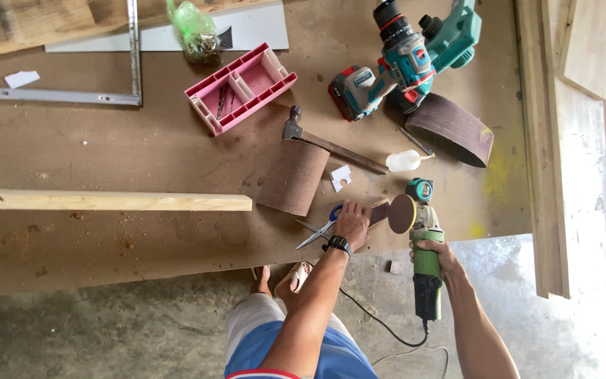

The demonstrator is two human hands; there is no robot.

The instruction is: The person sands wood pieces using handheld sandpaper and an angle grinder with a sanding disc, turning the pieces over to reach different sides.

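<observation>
Presently, the right hand [438,254] is wrapped around the green body of a corded angle grinder [422,238], fingers clamped on its barrel. The tool's long axis runs away from the person toward the back of the surface [142,154], and its round sanding disc [402,213] faces to the left. The left hand [353,223] lies flat, fingers together and pressed down on a small dark wooden piece [379,213] at the near edge of the surface. That piece sits just left of the disc, touching or nearly touching it; contact cannot be confirmed. The left hand is therefore the nearer to the workpiece, and the grinder comes at it from the right.

Blue-handled scissors [320,226] lie just left of the left hand, blades pointing left. Beyond them a rolled sanding belt [292,175] rests against a hammer [327,144], with a small white bottle [405,161] further right. A second sanding belt [452,128], a cordless drill [394,60] and a pink compartment box [241,85] sit at the back. A long timber strip [106,201] lies crosswise on the left, well apart from both hands.
</observation>
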